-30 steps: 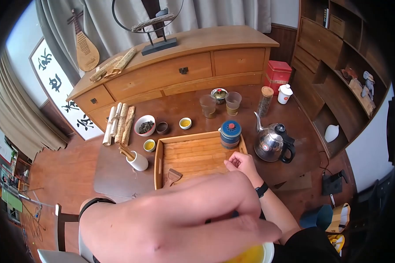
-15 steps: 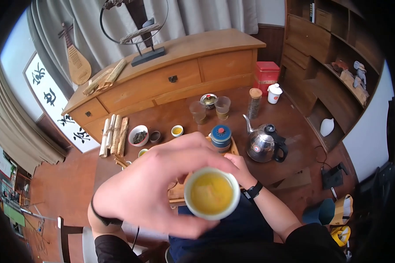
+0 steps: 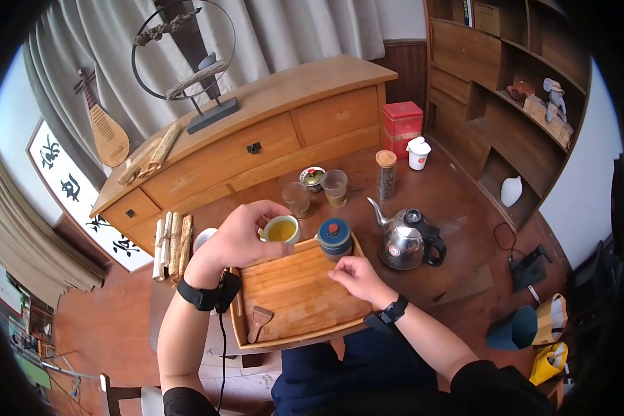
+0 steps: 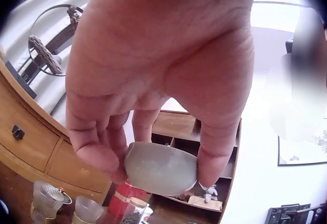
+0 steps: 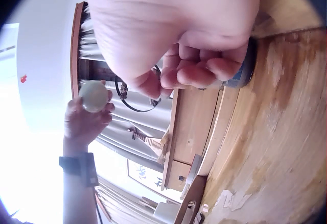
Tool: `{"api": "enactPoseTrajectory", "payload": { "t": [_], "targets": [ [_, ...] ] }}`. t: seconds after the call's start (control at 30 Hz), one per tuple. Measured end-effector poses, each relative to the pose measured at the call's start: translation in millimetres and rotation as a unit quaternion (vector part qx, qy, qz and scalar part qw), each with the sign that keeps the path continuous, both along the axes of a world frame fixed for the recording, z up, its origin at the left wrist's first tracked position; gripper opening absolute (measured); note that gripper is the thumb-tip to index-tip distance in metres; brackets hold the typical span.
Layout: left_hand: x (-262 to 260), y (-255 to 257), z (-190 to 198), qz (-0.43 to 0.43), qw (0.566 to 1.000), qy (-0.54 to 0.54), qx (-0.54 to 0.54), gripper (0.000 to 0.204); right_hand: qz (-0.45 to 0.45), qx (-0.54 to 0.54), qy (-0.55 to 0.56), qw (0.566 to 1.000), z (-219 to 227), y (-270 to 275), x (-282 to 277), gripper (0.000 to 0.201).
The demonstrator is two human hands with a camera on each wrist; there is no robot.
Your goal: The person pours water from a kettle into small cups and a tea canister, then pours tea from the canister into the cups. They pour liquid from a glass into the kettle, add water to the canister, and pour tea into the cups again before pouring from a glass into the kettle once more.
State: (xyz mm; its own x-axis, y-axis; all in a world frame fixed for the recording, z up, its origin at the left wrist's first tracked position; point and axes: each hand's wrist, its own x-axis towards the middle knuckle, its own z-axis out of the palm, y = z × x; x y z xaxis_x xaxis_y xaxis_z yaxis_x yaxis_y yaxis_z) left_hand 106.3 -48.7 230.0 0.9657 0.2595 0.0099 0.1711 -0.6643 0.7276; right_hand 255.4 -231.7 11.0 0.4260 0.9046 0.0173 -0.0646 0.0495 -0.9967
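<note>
My left hand (image 3: 229, 239) pinches a small pale teacup (image 3: 281, 229) of yellow tea between thumb and fingers, above the far left part of the wooden tray (image 3: 291, 298). From below, the left wrist view shows the thumb and fingertips on opposite sides of the cup (image 4: 161, 169). My right hand (image 3: 362, 281) hangs over the tray's right side with loosely curled fingers and nothing in them, close to a blue lidded pot (image 3: 335, 237). In the right wrist view, the fingers (image 5: 196, 76) bend toward the palm. A brown flat-ended wooden tool (image 3: 259, 321) lies at the tray's near left.
A steel kettle (image 3: 402, 243) stands right of the tray. Behind are two glasses (image 3: 335, 186), a lidded bowl (image 3: 313, 179), a cork-topped jar (image 3: 385, 177), a red tin (image 3: 402, 128) and a white lidded mug (image 3: 418, 154). Tied scrolls (image 3: 172, 246) lie at left.
My left hand has carried the teacup from close to the head camera outward and down over the tray's far side. The right hand stays by the blue pot. The view has shifted.
</note>
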Motion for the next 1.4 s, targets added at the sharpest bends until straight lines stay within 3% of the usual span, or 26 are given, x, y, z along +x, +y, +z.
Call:
{"api": "enactPoseTrajectory", "payload": {
  "t": [0.1, 0.53, 1.0, 1.13, 1.4],
  "targets": [
    [19, 11, -3, 0.063, 0.997, 0.029, -0.03, 0.052, 0.011, 0.025, -0.017, 0.999, -8, 1, -2, 0.022],
    [101, 96, -55, 0.124, 0.991, -0.028, -0.051, 0.049, 0.03, 0.041, 0.024, 0.998, -1, -5, 2, 0.021],
    [106, 107, -67, 0.161, 0.986, -0.03, -0.023, 0.048, 0.036, 0.043, 0.007, 0.998, -1, -5, 0, 0.022],
    [114, 141, -97, 0.149, 0.989, -0.021, -0.012, 0.05, 0.034, 0.037, -0.002, 0.999, 1, -5, 1, 0.022],
    [143, 147, -132, 0.255, 0.935, 0.028, 0.243, 0.061, 0.034, 0.035, -0.015, 0.999, -3, -3, -1, 0.022]
  ]
}}
